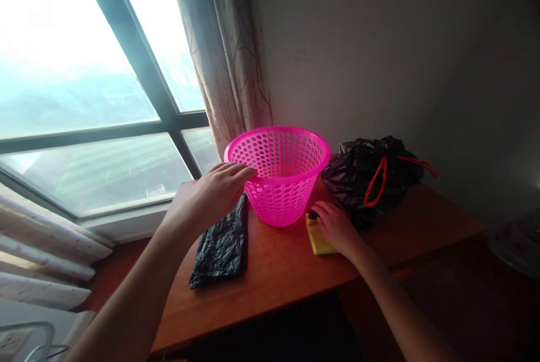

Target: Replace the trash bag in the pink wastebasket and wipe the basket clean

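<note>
A bright pink perforated basket [291,204] stands upright on a wooden table [278,272]. My left hand [213,193] reaches to its left rim, fingers stretched out and touching the rim. A folded black plastic bag [221,246] lies flat on the table under that hand. My right hand [335,227] rests on a yellow cloth [317,242] to the right of the basket's base, fingers curled down onto it. Something small and dark shows at the fingertips, which I cannot make out.
A filled black bag with red drawstrings [371,179] sits at the back right of the table, against the wall. A curtain [228,58] hangs behind the basket beside a large window [84,86]. The table's front edge is near me.
</note>
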### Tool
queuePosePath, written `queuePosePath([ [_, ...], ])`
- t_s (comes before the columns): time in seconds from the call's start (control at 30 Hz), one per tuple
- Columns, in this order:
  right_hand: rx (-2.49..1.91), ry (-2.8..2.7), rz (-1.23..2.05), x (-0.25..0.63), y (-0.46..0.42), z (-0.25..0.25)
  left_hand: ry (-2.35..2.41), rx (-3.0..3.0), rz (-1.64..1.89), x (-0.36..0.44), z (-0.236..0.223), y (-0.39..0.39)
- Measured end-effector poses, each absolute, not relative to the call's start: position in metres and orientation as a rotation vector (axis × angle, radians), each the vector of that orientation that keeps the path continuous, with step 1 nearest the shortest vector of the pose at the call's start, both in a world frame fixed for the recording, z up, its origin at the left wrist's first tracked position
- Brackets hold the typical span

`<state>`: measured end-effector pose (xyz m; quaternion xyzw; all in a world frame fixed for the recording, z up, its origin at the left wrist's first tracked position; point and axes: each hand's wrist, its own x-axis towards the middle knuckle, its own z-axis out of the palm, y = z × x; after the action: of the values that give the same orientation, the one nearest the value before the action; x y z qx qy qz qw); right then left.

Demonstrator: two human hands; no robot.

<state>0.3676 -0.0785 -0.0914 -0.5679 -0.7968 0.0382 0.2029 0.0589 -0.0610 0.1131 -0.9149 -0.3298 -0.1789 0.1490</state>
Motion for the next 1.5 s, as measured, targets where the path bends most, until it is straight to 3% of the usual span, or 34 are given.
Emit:
queuePosePath([
  [0.23,-1.742,-2.280,0.038,0.358,-0.105,-0.115,-0.935,-2.609,-0.514,0.061,0.113,-0.062],
  [0.57,-1.676,-2.375,0.060,0.384,-0.086,-0.107,-0.913,-2.605,-0.605,0.064,0.107,-0.061],
  [0.83,-1.274,-2.216,0.062,0.331,-0.116,-0.101,-0.950,-2.476,-0.998,0.060,0.096,-0.079],
  [1.0,-1.275,-2.077,0.187,0.305,-0.132,-0.111,-1.337,-2.233,-1.350,0.039,0.060,-0.094],
  [1.3,-1.245,-1.940,0.323,0.295,-0.137,-0.126,-2.517,-1.960,-0.598,-0.028,-0.048,-0.113],
  [1.43,-1.256,-1.903,0.330,0.298,-0.138,-0.128,-2.639,-2.008,-0.625,-0.033,-0.066,-0.123],
  [1.5,-1.255,-1.912,0.315,0.299,-0.139,-0.129,-2.666,-2.000,-0.805,-0.031,-0.070,-0.127],
])
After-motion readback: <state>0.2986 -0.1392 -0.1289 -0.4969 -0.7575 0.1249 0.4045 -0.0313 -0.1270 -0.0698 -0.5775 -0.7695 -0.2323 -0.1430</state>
